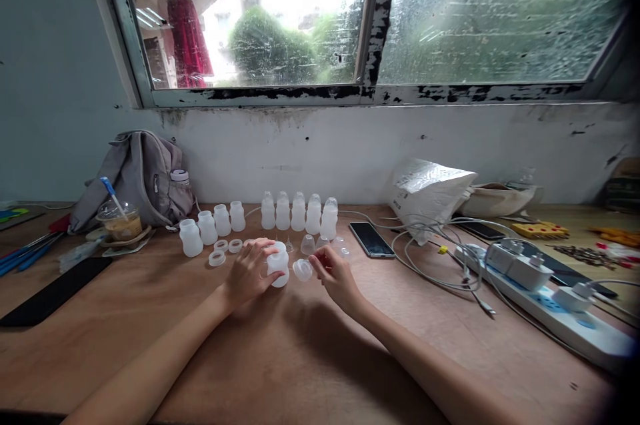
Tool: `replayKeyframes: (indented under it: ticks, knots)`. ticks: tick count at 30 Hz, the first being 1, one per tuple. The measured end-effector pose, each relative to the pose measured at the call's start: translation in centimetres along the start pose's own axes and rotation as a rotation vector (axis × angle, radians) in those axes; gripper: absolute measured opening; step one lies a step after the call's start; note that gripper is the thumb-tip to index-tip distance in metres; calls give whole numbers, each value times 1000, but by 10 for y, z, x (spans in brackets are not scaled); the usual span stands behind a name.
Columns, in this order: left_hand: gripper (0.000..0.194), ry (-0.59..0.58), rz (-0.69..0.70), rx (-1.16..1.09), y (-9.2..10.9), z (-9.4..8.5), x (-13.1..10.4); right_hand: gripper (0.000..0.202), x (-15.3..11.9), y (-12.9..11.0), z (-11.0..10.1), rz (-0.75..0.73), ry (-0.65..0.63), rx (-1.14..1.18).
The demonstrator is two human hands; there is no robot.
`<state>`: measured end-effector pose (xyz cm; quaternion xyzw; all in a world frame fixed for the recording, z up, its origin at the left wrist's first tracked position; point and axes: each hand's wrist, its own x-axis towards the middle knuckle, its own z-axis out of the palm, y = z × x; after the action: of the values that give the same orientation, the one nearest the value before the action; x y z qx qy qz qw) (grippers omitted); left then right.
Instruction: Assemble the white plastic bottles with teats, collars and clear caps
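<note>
My left hand [249,271] is wrapped round a frosted white baby bottle [279,266] that stands upright on the table. My right hand [337,275] pinches a clear dome-shaped cap [302,270] by its edge, just right of that bottle and apart from it. Past my fingers lie more clear domed caps [308,244] and small pointed clear teats [289,246], partly hidden by the hands. White collar rings [217,258] lie left of my left hand. Open frosted bottles [191,238] form a slanting row behind the rings. Several capped bottles [299,213] line up behind my hands.
A phone [371,239] lies right of the caps. Tangled white cables [425,265] lead to a power strip [550,305] on the right. A silvery bag [430,195] stands by the wall. At left are a backpack [145,178], a drink cup [123,219] and a black mat [55,291].
</note>
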<state>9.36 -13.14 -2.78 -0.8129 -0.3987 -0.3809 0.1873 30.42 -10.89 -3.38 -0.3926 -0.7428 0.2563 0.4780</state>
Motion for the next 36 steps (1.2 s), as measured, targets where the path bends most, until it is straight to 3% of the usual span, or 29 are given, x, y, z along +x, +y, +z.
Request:
replayKeyframes:
  ticks: [4, 8, 14, 18, 27, 36]
  knots:
    - [32, 70, 32, 60, -12, -9, 10, 18, -2, 4, 4, -40, 1, -50]
    - [32, 142, -40, 143, -50, -20, 36, 16, -3, 6, 6, -87, -18, -113]
    - [33, 35, -138, 305, -120, -10, 70, 11, -6, 10, 11, -187, -105, -224]
    - [30, -80, -204, 369, -146, 10, 76, 7, -10, 11, 13, -227, -186, -290]
    - [23, -156, -229, 390, -157, 50, 63, 11, -16, 8, 18, -204, -310, -453]
    - [28, -174, -254, 407, -161, 57, 55, 15, -17, 5, 20, -159, -320, -498]
